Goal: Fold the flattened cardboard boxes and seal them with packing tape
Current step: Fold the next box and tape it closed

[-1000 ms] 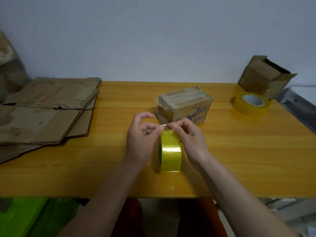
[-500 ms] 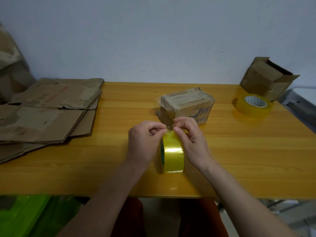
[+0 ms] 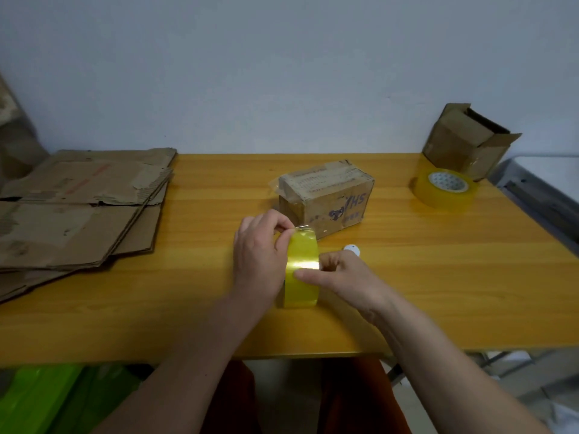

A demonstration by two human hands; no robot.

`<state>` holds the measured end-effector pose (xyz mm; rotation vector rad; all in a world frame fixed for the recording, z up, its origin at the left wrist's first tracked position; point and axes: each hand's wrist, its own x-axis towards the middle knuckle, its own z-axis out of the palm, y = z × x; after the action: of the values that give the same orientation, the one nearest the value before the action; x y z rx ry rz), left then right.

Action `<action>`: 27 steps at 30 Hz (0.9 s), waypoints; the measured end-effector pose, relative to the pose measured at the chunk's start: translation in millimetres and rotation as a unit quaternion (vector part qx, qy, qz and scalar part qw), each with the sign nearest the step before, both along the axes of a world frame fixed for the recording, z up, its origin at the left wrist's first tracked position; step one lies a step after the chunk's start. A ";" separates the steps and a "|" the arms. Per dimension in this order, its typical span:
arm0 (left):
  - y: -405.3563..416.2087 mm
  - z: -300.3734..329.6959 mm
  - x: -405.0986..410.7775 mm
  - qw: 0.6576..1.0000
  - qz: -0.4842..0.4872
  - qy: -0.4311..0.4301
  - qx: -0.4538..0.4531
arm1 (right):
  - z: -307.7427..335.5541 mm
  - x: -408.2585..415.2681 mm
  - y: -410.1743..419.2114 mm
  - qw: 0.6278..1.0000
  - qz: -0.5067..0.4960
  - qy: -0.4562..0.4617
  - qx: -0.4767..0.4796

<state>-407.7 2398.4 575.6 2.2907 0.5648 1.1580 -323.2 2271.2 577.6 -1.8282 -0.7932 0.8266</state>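
The right hand (image 3: 341,274) has dropped to grip the upright tape roll (image 3: 301,270); the left hand (image 3: 260,252) pinches the freed tape end (sealing can resume).

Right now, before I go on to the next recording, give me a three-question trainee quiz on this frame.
1. True or false: the tape roll between the hands stands on its edge on the table.
2. Which hand pinches the peeled tape end? A) left hand B) right hand C) neither
3. Fill in: the second tape roll lies flat in front of the ____ box at the far right.

Key
1. True.
2. A; the right hand steadies the roll.
3. Open. The folded box in the middle is closed; the flattened cardboard is stacked at the left.
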 end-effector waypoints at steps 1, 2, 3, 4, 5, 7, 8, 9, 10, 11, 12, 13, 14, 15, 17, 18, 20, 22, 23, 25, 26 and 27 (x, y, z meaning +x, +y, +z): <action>-0.2 0.6 1.2 1.000 -0.012 -0.001 -0.020 | -1.8 0.9 -3.9 0.999 0.006 0.011 0.031; -1.3 2.6 2.2 0.998 -0.027 -0.002 -0.053 | -0.3 1.8 -8.1 0.999 0.004 0.001 0.053; -2.7 5.8 3.4 0.995 -0.043 -0.002 -0.091 | 4.7 3.5 -12.5 0.998 -0.003 -0.021 0.063; -3.7 8.9 5.4 0.991 -0.055 -0.004 -0.123 | 11.6 6.1 -17.2 0.996 -0.016 -0.057 0.062; -4.0 12.0 8.2 0.988 -0.058 -0.010 -0.140 | 18.5 10.2 -22.6 0.992 -0.036 -0.104 0.053; 0.9 16.8 17.3 0.989 -0.040 -0.028 -0.142 | 31.6 21.2 -34.5 0.973 -0.065 -0.224 -0.009; 5.2 19.5 22.8 0.990 -0.030 -0.022 -0.139 | 36.6 24.7 -40.6 0.951 -0.071 -0.294 -0.064; 10.1 22.2 28.3 0.990 -0.021 -0.004 -0.136 | 38.5 27.5 -45.5 0.925 -0.077 -0.353 -0.120; 15.4 25.0 33.8 0.991 -0.011 0.015 -0.129 | 37.9 31.1 -50.0 0.902 -0.083 -0.390 -0.168; 21.8 27.4 39.7 0.993 0.003 0.030 -0.115 | 34.4 36.0 -53.6 0.882 -0.086 -0.412 -0.212; 29.3 29.4 46.0 0.995 0.019 0.049 -0.089 | 27.8 41.4 -56.7 0.865 -0.088 -0.423 -0.254; 37.0 31.2 52.7 0.995 0.033 0.076 -0.059 | 19.9 46.8 -60.1 0.850 -0.088 -0.428 -0.295; 44.8 32.6 59.7 0.992 0.041 0.113 -0.033 | 12.3 51.4 -63.1 0.837 -0.087 -0.427 -0.330; 51.8 34.3 66.3 0.988 0.038 0.149 -0.022 | 5.7 54.7 -65.9 0.828 -0.084 -0.426 -0.356; 62.9 37.6 76.2 0.977 0.008 0.210 -0.024 | -0.1 57.8 -67.7 0.806 -0.075 -0.445 -0.384; 67.2 39.8 79.5 0.972 -0.010 0.235 -0.025 | -0.6 59.5 -67.3 0.795 -0.073 -0.463 -0.386; 73.1 43.3 82.8 0.957 -0.042 0.286 -0.029 | 4.8 58.6 -60.5 0.804 -0.098 -0.480 -0.338; 75.5 45.4 81.5 0.945 -0.058 0.320 -0.031 | 14.2 55.1 -44.4 0.876 -0.150 -0.418 -0.188; 75.7 45.8 79.6 0.945 -0.062 0.320 -0.034 | 17.9 53.6 -33.1 0.918 -0.153 -0.355 -0.090; 73.4 45.9 73.0 0.949 -0.063 0.305 -0.038 | 26.4 51.7 -6.9 0.958 -0.129 -0.247 0.066; 71.0 45.0 68.4 0.952 -0.063 0.297 -0.038 | 30.5 51.6 5.8 0.964 -0.124 -0.213 0.100; 69.6 43.6 63.1 0.954 -0.063 0.290 -0.041 | 33.8 52.8 17.3 0.968 -0.124 -0.186 0.112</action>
<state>-344.5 2468.0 619.3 2.5420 0.6463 0.3755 -270.4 2288.5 611.4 -1.8507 -0.8311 0.2227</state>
